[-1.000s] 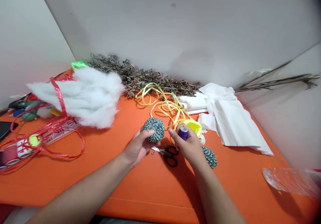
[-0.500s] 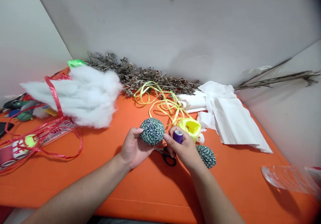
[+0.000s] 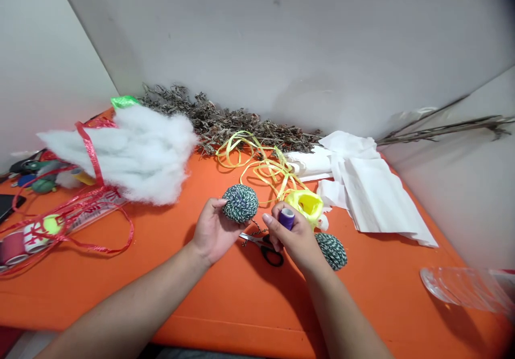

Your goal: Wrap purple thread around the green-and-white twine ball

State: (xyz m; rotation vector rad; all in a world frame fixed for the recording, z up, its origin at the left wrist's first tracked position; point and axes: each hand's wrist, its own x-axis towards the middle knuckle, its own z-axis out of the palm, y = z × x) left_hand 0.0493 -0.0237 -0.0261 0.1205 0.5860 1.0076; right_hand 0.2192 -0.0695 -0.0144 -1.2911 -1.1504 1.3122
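Observation:
A round green-and-white yarn piece (image 3: pixel 240 203) with purple thread at its middle is held up by my left hand (image 3: pixel 213 233), thumb on its edge. To its right my right hand (image 3: pixel 292 235) is closed around a purple thread spool (image 3: pixel 286 218). A gap separates the right fingertips from the yarn piece. Black-handled scissors (image 3: pixel 270 250) lie on the orange table between and below the hands. Beside my right wrist rests a second green-and-white yarn piece (image 3: pixel 332 250), partly hidden. A bit of loose yarn shows above the scissors.
Yellow ribbon (image 3: pixel 306 204) lies beyond the hands. White stuffing (image 3: pixel 140 155) and red ribbon (image 3: pixel 90 155) are at left, with spools. Dried plants (image 3: pixel 225 123) run along the wall. White sheets (image 3: pixel 378 192) and a clear plastic container (image 3: pixel 462 286) are at right.
The left hand has turned the yarn piece slightly and drawn it a little left, away from the right fingertips. More of the scissors' blades now shows.

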